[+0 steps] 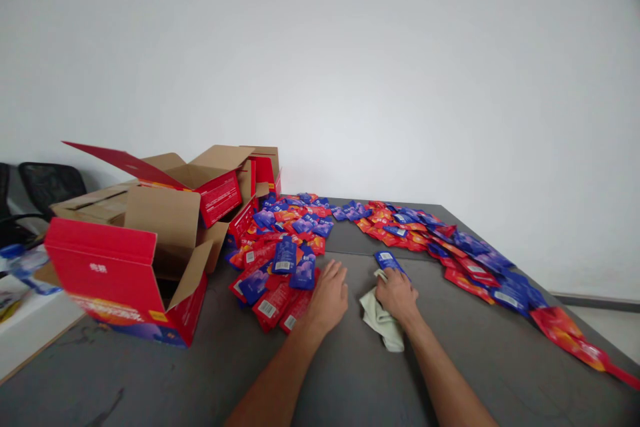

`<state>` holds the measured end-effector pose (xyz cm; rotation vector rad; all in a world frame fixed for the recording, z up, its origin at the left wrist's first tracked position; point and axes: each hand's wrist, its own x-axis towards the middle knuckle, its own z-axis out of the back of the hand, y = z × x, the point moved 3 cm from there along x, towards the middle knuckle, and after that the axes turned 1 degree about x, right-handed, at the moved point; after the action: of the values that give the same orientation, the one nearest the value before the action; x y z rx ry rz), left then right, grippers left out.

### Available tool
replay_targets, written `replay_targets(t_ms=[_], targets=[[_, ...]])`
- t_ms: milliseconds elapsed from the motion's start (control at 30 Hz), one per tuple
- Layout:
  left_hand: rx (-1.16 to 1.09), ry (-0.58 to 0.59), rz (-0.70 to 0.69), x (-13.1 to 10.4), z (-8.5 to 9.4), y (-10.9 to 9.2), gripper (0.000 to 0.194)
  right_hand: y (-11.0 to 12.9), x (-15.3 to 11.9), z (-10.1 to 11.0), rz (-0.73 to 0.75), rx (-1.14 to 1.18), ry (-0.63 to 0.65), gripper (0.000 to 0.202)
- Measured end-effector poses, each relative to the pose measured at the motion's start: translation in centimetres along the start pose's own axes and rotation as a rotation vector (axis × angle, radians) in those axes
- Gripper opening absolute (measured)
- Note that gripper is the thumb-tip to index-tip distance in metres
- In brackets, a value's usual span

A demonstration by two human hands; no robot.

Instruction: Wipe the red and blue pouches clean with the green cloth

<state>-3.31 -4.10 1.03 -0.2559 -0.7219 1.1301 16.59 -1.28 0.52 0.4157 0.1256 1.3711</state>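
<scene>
My left hand (330, 297) rests at the right edge of the packet pile, fingers stretched forward, with nothing visible in it. My right hand (397, 296) presses down on the table with its fingers bent over a pale green cloth (383, 321), which spreads out below and left of the hand. Just beyond those fingers lies a blue packet (387, 258) with a white label, its lower part hidden by the hand. Beside my left hand are red packets (274, 303) and a blue packet (303, 271), flat and overlapping.
An open red carton (107, 270) stands at the left, with more open cartons (220, 197) behind it. Red and blue packets (415, 223) run in a band along the right table edge. A plastic bottle (25, 267) and a black chair (53, 187) are at far left.
</scene>
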Motion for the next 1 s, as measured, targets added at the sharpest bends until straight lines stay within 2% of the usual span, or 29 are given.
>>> replay_targets(t_ms=[100,267,400,500,700,767,900,1000], targets=[[-0.028,0.017,0.010,-0.1,-0.4,0.3,0.051,0.4,0.0,-0.1,0.131,0.072,0.104,0.026],[-0.041,0.025,-0.013,0.1,-0.3,0.6,0.055,2.4,-1.4,0.1,0.475,0.287,0.267,0.027],[-0.011,0.085,-0.034,-0.1,-0.1,0.6,0.065,3.7,-2.5,0.6,0.624,0.385,0.303,0.023],[0.030,0.160,-0.047,-0.4,-0.2,0.4,0.071,4.0,-2.7,0.9,0.664,0.423,0.212,0.022],[0.079,0.115,-0.003,-0.3,0.6,-0.7,0.037,4.5,-2.7,2.7,0.650,0.545,-0.069,0.019],[0.018,0.087,0.048,0.1,0.9,-0.8,0.033,4.7,-2.7,3.4,0.598,0.594,-0.150,0.020],[-0.341,-0.018,0.219,0.7,1.1,0.1,0.037,5.0,-3.2,4.0,0.446,0.664,-0.240,0.025],[-0.789,-0.057,0.376,0.8,0.8,0.3,0.031,6.0,-4.2,3.7,0.499,0.687,-0.238,0.020]])
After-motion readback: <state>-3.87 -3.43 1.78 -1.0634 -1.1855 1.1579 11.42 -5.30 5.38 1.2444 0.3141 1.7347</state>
